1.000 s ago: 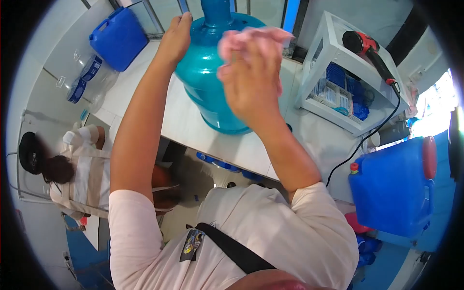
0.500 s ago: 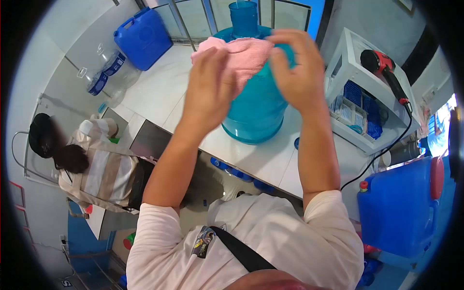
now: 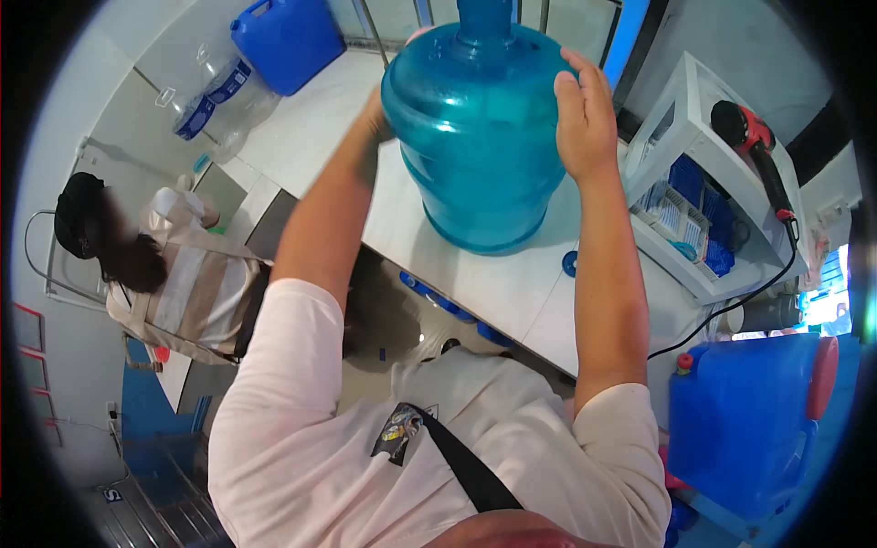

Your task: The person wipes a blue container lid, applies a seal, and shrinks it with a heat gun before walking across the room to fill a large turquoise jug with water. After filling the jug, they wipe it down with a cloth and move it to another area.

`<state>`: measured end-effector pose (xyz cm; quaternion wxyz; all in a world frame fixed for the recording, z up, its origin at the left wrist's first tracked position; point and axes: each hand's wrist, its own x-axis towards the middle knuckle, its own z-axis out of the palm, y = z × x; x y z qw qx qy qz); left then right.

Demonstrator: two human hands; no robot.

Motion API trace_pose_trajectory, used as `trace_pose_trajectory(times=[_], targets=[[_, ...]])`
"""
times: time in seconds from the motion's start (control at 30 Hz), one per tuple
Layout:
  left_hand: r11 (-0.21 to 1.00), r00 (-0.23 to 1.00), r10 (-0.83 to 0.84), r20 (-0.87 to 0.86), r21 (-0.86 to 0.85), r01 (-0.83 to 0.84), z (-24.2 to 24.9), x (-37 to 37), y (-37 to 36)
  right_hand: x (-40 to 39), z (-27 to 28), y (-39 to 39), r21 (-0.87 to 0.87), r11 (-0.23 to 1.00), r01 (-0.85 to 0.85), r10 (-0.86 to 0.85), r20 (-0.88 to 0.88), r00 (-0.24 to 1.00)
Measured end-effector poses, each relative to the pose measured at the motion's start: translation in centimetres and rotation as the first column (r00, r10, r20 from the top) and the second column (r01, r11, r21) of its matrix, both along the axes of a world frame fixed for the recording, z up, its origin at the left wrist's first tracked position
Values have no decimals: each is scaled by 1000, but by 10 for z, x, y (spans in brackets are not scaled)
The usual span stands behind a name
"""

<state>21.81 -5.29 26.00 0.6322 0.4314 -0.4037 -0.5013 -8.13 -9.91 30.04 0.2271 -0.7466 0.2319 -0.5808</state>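
Note:
A large translucent blue water bottle stands upright on the white counter in front of me. My right hand lies against its upper right side, fingers extended and thumb up. Around the bottle's left side reaches my left hand; its fingers are hidden behind the bottle. A sliver of pink cloth shows beyond the bottle's upper left shoulder.
White counter holds a blue jerrycan, clear bottles, a blue cap and a white cabinet with a red-black heat gun on top. Another blue jerrycan is at right; a person at left.
The bottle appears larger and nearer. My left hand has gone from the cloth on top to behind its left side, and most of the cloth is now hidden. My right hand now rests on the side.

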Motion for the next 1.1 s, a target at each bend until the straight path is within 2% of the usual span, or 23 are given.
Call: trace_pose_trajectory(times=[0.07,0.1,0.17,0.2,0.23,0.27,0.3,0.33,0.37,0.4,0.47,0.5,0.57,0.6,0.63,0.67,0.77,0.8,0.87,0.93,0.97,1.03,1.1], targets=[[988,980,152,-126,0,-153,-74,-11,20,0,-4,1,-5,1000,11,-11,-6,1000],[967,964,248,-97,-34,-252,-108,-24,39,0,-5,1,-5,1000,25,-25,-10,1000],[910,887,408,-215,12,-415,-139,-71,70,0,-4,1,-12,999,43,-43,-7,999],[872,850,462,-254,-48,-488,-178,-82,81,0,-5,2,2,999,49,-49,-1,999],[906,917,398,-37,-143,-399,-188,-94,98,1,-4,1,16,999,50,-50,3,999],[922,920,350,175,-237,-306,-199,-106,115,2,-4,1,18,999,41,-41,2,999],[837,841,529,111,-234,-495,-149,-153,116,2,-4,0,0,999,43,-43,5,999],[842,727,528,439,-382,-381,-126,-160,121,2,-5,0,-15,999,42,-42,7,999],[812,497,575,650,-527,-250,-102,-166,125,1,-4,0,-23,999,32,-31,13,999],[810,492,580,649,-524,-262,-79,-172,123,2,-5,0,-21,1000,19,-19,10,1000],[712,493,685,536,-637,-296,-54,-180,108,1,-6,-2,14,999,32,-32,4,999],[695,554,698,453,-615,-372,-60,-162,98,2,-6,-4,25,999,31,-31,-2,1000],[652,732,678,56,-506,-565,-46,-121,69,2,-5,-6,1,1000,17,-17,1,1000],[748,821,568,-63,-376,-547,-34,-99,62,0,-6,-6,-21,1000,10,-10,7,1000],[824,856,472,-211,-238,-514,-22,-77,54,-1,-7,-5,-6,1000,19,-19,4,1000],[940,930,317,-187,-63,-334,-19,-55,56,0,-7,-3,19,1000,13,-14,13,1000],[946,919,295,-263,-54,-319,-101,-38,34,4,-6,-8,26,1000,14,-15,15,1000],[897,852,439,-286,200,-394,-114,-57,43,3,-8,-10,17,1000,22,-22,8,1000],[882,858,470,-207,143,-448,-131,-92,57,3,-7,-11,28,999,17,-17,3,1000],[793,750,609,-257,170,-586,-162,-112,66,4,-9,-10,43,999,5,-5,1,1000],[695,693,687,-217,473,-541,-145,-135,76,6,-10,-10,47,999,6,-6,11,1000],[727,777,629,30,331,-601,-191,-174,100,7,-12,-15,37,999,14,-15,34,999],[815,825,509,248,169,-554,-192,-214,121,0,-16,-21,-69,998,6,-5,11,1000]])
